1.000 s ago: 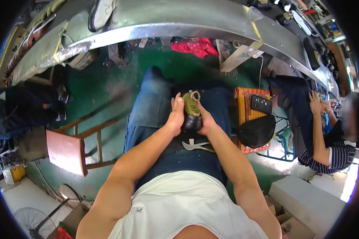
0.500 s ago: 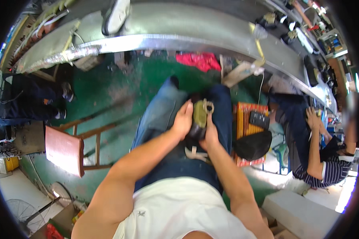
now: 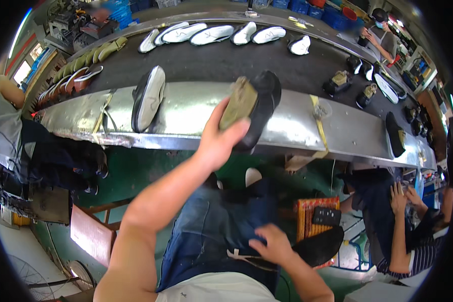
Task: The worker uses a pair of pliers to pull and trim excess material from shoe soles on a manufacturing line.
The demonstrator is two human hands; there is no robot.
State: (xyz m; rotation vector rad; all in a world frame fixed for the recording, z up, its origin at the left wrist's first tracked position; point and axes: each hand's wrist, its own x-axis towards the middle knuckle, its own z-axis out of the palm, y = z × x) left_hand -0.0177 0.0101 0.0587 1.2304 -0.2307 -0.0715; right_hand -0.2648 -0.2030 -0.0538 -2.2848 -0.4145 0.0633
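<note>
My left hand (image 3: 220, 132) reaches out over the metal edge of the bench, wrapped round an olive shoe last with a black shoe (image 3: 265, 106) on it. Thumb and fingers grip the olive part (image 3: 238, 106), and the dark shoe lies to its right. My right hand (image 3: 274, 245) hovers over my lap, fingers apart and holding nothing. Below it a pale, thin object (image 3: 235, 253) rests on my jeans; its kind is unclear. Left of the held shoe, a black-and-white shoe (image 3: 148, 100) lies on the metal ledge.
Beyond the metal ledge (image 3: 186, 113) runs a dark belt (image 3: 206, 60) bearing several white shoes, with olive and brown ones at left. Black shoes lie at right. A small slatted seat (image 3: 307, 226) holds a black device (image 3: 327, 215). Co-workers sit or stand at both sides and at the far right.
The view has tilted up toward the bench. Both hands held the shoe over my lap; now my left hand has lifted it forward to the ledge, and my right has let go.
</note>
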